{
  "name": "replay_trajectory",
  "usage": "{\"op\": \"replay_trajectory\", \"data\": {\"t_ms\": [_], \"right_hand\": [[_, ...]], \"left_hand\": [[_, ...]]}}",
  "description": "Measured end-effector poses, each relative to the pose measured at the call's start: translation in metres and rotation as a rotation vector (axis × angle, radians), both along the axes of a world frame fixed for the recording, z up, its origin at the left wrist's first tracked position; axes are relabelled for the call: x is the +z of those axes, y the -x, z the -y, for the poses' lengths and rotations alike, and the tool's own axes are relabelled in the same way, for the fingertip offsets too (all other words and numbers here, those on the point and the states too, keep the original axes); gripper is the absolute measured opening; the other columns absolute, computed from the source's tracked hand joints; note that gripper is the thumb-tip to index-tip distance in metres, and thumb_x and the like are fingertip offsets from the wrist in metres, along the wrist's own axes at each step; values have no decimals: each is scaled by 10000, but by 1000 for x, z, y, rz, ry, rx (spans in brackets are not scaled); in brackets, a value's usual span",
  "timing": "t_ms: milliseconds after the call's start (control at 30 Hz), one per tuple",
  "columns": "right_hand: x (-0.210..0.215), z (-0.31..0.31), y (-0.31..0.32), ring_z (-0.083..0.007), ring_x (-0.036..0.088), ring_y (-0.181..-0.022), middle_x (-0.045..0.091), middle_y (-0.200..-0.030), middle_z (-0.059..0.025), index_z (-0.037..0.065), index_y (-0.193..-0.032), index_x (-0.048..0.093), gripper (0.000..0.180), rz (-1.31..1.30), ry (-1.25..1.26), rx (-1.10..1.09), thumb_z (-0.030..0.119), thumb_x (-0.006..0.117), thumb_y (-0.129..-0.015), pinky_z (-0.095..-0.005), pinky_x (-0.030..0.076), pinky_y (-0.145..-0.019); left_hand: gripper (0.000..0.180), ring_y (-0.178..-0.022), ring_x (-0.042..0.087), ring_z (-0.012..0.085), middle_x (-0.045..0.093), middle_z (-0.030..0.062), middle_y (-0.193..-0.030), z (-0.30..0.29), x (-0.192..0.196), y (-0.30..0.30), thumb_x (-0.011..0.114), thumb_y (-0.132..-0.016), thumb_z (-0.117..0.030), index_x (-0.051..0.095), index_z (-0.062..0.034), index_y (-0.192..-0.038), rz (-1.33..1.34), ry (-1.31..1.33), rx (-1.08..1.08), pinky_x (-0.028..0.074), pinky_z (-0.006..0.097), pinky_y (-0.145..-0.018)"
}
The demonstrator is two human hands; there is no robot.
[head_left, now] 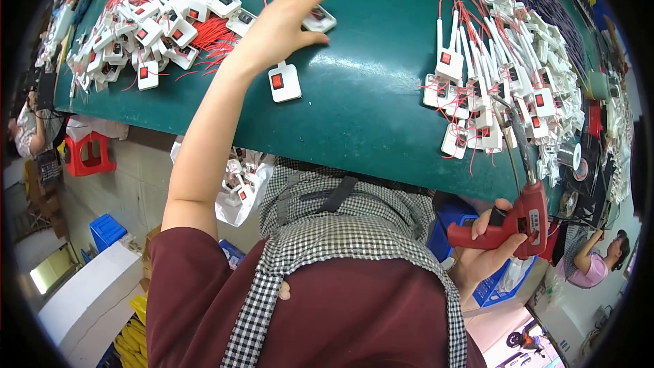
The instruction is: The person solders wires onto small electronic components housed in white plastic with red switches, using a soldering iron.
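Note:
My left hand [286, 22] reaches over the green table with thumb and fingers spread. Between them, on the table, lies a white switch unit [321, 20]; no grip on it shows. Just below my wrist rests another white switch unit [285, 84] with a red rocker. At the front right edge my right hand [487, 249] is wrapped round the handle of a red soldering gun [533, 221]. Its long metal tip points up and away, in front of a pile of switch units [448, 65] with white sleeves and red wires.
A large heap of similar switch units [146, 34] with red wires covers the far left of the green table [368, 95]. Dark cable bundles [545, 0] lie at the back right. Below the edge hangs a white bag [238, 208]; a red stool [90, 155] stands left. Other people work at both sides.

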State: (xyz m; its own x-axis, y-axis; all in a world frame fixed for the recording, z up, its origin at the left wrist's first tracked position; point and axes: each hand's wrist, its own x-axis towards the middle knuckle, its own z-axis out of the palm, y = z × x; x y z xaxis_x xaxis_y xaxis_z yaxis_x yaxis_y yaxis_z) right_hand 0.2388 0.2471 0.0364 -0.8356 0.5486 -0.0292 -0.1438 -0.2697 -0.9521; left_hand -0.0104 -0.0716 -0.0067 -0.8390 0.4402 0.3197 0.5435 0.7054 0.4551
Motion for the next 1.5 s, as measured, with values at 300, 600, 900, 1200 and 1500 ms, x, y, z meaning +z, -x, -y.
{"op": "replay_trajectory", "data": {"t_ms": [300,600,900,1200,1500], "right_hand": [[3,3,3,-116,467,-588,518,-1083,-170,13,-1306,282,594,-74,11,74,444,425,-923,-200,418,-447],[-11,-12,5,-286,601,-868,524,-1155,-144,144,-1338,308,639,-72,588,265,554,438,-865,-377,541,-736],[-27,66,69,-519,248,-1253,188,-1465,-110,303,-1415,104,755,147,916,531,655,397,-815,-692,312,-910],[-27,54,58,-578,210,-1230,139,-1471,-138,283,-1418,101,751,150,846,545,656,371,-825,-686,348,-890],[-34,50,67,-616,169,-1215,128,-1465,-165,282,-1418,92,769,96,981,555,650,402,-819,-697,349,-879]], "left_hand": [[173,-845,573,266,585,65,-851,-6,8,7,608,-719,-92,593,-37,-883,-18,124,58,464,371,-735],[129,-782,600,301,611,126,-819,-12,13,21,568,-719,-91,626,-12,-802,-17,382,-3,469,386,-686],[98,-742,581,259,560,83,-758,-97,3,-92,598,-686,-108,571,-15,-694,-173,192,-133,481,336,-646],[72,-733,565,256,534,68,-742,-97,-1,-88,620,-664,-95,575,-43,-687,-32,26,-125,461,378,-650],[37,-730,541,178,502,26,-688,-104,-7,-106,592,-603,-97,561,-80,-610,-284,69,-75,457,307,-649]]}}
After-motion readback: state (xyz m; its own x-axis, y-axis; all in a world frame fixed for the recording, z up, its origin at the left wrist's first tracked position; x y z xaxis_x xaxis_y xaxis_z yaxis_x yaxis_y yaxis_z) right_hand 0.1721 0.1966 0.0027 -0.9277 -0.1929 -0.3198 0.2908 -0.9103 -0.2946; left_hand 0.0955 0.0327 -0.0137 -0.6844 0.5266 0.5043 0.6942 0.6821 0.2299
